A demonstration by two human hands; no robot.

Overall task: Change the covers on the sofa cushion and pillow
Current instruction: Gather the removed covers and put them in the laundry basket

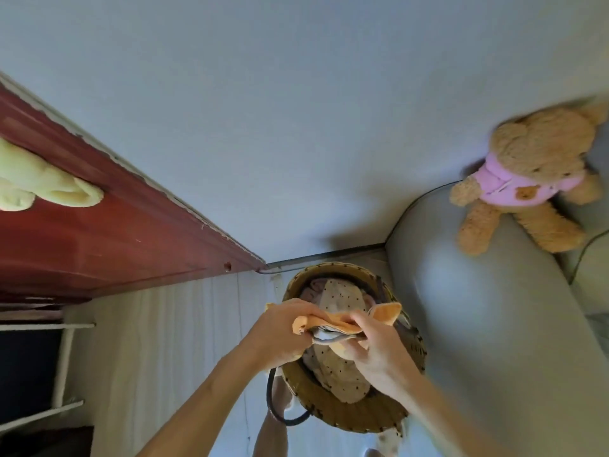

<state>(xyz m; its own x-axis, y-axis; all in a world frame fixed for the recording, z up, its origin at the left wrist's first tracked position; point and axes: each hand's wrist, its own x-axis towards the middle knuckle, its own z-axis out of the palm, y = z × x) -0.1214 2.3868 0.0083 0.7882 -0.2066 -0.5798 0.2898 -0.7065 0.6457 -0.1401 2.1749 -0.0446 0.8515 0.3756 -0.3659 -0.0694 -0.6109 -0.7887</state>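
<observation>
Both my hands hold a folded orange cover (333, 324) with grey and white layers under it, just above a woven basket (346, 413). My left hand (283, 331) grips its left end. My right hand (379, 347) pinches its right side, thumb on top. Inside the basket lies a cream fabric with dark dots (342, 380) over pinkish cloth (313, 288). The grey sofa armrest (478, 308) stands right beside the basket.
A teddy bear in a pink top (534, 179) sits on the sofa arm at the right. A dark red door (99, 232) with a pale yellow towel (43, 183) is on the left. White rack bars (62, 361) stand lower left. A dark basket handle (280, 410) hangs in front.
</observation>
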